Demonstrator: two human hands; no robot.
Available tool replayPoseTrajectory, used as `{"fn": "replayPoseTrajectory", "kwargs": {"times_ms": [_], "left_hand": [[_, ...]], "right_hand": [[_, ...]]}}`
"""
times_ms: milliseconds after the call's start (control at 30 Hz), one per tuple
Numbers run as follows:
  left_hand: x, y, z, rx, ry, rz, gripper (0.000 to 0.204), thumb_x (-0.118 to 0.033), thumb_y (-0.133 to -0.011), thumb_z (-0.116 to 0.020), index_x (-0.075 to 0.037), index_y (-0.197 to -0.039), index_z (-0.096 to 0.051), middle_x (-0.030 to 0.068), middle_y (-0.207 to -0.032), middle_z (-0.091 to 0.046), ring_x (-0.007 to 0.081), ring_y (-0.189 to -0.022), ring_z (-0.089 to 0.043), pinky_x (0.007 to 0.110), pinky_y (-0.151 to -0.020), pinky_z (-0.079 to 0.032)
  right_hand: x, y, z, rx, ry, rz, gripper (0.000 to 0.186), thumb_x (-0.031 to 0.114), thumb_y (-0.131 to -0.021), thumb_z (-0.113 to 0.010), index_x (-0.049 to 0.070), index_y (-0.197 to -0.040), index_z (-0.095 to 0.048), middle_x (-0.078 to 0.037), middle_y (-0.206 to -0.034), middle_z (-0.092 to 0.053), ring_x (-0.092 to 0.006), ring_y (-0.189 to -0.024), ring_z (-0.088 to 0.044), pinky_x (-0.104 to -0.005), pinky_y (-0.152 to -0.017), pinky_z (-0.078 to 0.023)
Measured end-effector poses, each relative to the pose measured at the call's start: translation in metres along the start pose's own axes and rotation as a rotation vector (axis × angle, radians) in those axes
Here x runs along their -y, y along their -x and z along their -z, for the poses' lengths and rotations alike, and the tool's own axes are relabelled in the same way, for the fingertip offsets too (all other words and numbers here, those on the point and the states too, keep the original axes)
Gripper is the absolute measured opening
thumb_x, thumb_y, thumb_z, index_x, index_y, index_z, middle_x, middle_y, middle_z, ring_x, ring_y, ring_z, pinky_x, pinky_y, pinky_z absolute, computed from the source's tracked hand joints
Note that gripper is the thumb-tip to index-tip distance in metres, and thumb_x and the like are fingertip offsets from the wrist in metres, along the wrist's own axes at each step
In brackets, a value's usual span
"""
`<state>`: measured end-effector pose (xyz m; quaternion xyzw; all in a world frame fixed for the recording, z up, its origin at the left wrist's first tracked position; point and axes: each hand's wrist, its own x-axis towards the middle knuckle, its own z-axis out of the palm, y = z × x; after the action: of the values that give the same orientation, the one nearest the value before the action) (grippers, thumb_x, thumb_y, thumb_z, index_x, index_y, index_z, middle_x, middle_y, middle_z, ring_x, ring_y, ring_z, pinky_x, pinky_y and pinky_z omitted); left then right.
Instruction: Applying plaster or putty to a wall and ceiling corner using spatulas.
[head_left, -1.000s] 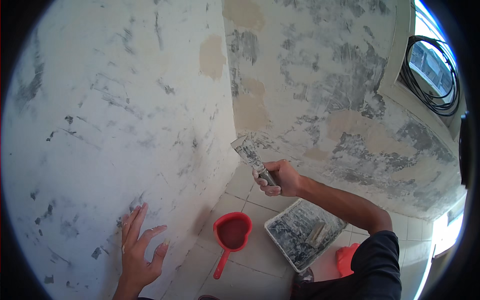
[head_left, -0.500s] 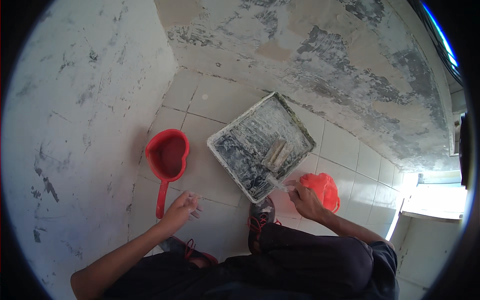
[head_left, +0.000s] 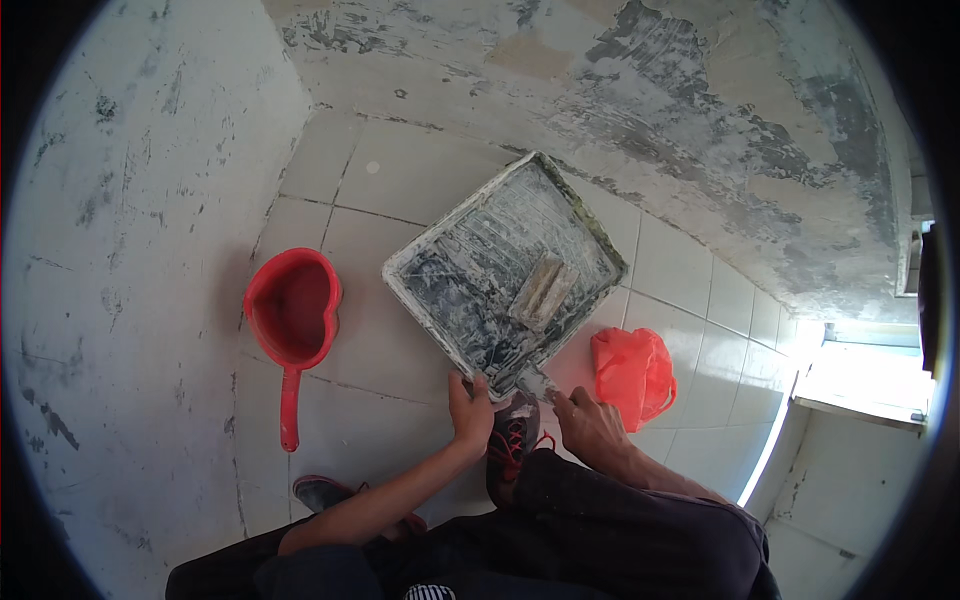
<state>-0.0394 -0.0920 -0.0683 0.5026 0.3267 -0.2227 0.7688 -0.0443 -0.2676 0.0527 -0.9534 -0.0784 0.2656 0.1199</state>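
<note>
A dark, shallow rectangular tray [head_left: 408, 306] crusted with white plaster lies slantwise on the tiled floor. My left hand [head_left: 471, 408] is closed on the rim at its near corner. My right hand [head_left: 592, 425] grips a plaster-smeared putty knife [head_left: 536, 381], its blade at the tray's near right edge. The knife's handle is mostly hidden by my fingers. Inside the tray rests a crusted rectangular block-like tool [head_left: 544, 292], perhaps a float, apart from both hands.
On the left stands a red heart-shaped dipper [head_left: 290, 410], its handle toward me. A crumpled red plastic bag [head_left: 634, 378] lies right of the tray. My shoe [head_left: 514, 436] is close to the tray's near corner. Patchy plastered walls [head_left: 690, 120] meet beyond it.
My left hand has moved right, from beside the dipper to the tray's near corner, and taken hold of the rim. The putty knife has come nearer to me, toward that corner.
</note>
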Motion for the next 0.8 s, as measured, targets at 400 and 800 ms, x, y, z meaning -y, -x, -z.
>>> {"fn": "replayPoseTrajectory", "kwargs": {"times_ms": [400, 800], "left_hand": [[0.038, -0.019, 0.018, -0.031, -0.252, -0.207, 0.022, -0.021, -0.108, -0.044, -0.004, -0.122, -0.038, 0.0115, -0.110, -0.057, 0.0239, -0.083, -0.072, 0.033, -0.066, -0.063], [0.021, -0.003, 0.014, -0.091, -0.147, -0.225, 0.024, -0.023, -0.105, -0.054, 0.000, -0.109, -0.048, 0.0128, -0.101, -0.060, 0.0207, -0.096, -0.057, 0.035, -0.088, -0.045]], "right_hand": [[-0.056, -0.067, 0.125, 0.131, 0.245, 0.252, 0.025, 0.011, -0.090, -0.062, 0.018, -0.112, -0.071, -0.006, -0.089, -0.070, -0.0265, -0.092, -0.067, -0.0434, -0.086, -0.045], [-0.056, -0.169, 0.095, 0.397, 0.497, 0.618, 0.019, 0.011, -0.084, -0.068, 0.025, -0.096, -0.074, 0.002, -0.086, -0.067, -0.0188, -0.095, -0.062, -0.0397, -0.083, -0.036]]}}
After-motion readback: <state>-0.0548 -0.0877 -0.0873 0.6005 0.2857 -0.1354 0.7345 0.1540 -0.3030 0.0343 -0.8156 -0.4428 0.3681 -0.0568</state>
